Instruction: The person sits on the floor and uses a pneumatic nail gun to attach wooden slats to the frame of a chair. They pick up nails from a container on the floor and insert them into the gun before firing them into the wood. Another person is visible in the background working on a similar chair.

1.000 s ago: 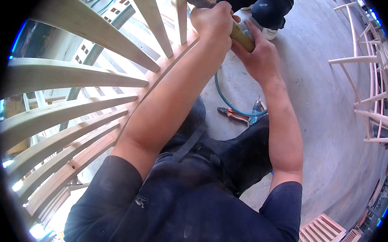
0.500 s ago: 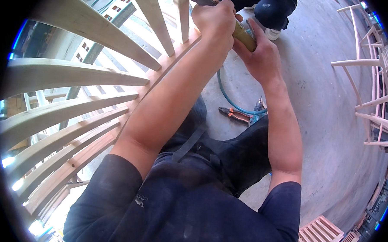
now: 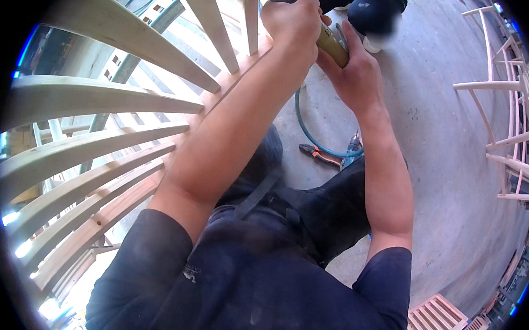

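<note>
Your left hand [image 3: 294, 19] and right hand [image 3: 354, 74] both have their fingers wrapped tight around a yellowish cylindrical hand tool [image 3: 332, 43], held at the top of the view against the pale wooden slatted frame [image 3: 119, 102]. A teal hose [image 3: 304, 128] curves across the grey concrete floor [image 3: 453, 173] below it, near orange-handled pliers [image 3: 318, 155].

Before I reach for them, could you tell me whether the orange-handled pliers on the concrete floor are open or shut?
Open: the orange-handled pliers lie flat, handles visibly spread apart.
</note>
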The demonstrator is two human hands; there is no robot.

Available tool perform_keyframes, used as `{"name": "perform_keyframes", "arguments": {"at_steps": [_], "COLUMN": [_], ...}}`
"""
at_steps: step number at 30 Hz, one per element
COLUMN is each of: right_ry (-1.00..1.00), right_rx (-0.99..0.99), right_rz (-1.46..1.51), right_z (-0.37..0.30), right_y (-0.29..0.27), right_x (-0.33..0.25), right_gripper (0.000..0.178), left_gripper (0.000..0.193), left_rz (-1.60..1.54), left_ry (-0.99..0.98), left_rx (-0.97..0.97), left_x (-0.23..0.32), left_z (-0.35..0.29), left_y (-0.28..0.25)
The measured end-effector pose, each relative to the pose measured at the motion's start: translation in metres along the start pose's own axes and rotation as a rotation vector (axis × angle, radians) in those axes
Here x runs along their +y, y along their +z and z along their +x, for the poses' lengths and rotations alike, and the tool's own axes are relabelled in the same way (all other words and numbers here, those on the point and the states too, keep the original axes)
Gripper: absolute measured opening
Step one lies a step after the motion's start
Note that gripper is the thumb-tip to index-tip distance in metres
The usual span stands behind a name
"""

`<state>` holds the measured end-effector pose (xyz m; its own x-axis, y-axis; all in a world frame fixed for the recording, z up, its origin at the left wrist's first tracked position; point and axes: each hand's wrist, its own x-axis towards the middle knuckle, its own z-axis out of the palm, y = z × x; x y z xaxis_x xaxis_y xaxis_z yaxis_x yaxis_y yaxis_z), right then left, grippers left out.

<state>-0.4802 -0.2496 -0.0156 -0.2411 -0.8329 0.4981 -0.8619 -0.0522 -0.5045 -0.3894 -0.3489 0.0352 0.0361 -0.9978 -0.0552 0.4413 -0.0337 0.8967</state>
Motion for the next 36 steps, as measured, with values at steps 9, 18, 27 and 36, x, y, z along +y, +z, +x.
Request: {"name": "perform_keyframes", "arguments": {"at_steps": [9,18,27,36], "right_ry": [0.016,0.081,0.039,0.056], "right_rx": [-0.075,-0.022,-0.037,-0.020], "right_rz": [0.099,-0.064,0.005,0.007], "right_z": [0.003,-0.002,0.001,0.004], "right_y": [-0.005,-0.016,-0.008,-0.005], "right_x": [-0.001,-0.017,-0.005,-0.003], "right_gripper": [0.083,0.090,0.086,0.083], "left_gripper": [0.054,0.006,0.013,0.013], "left_rz": [0.028,0.064,-0.022,0.055], "left_ry": [-0.093,-0.157,-0.083,-0.135], "left_rx": [0.044,0.050,0.039,-0.009], "left_x": [0.001,0.012,0.005,0.009], "left_z": [0.001,-0.004,-0.002,-0.005], "left_y": [0.001,0.004,0.003,-0.005]}}
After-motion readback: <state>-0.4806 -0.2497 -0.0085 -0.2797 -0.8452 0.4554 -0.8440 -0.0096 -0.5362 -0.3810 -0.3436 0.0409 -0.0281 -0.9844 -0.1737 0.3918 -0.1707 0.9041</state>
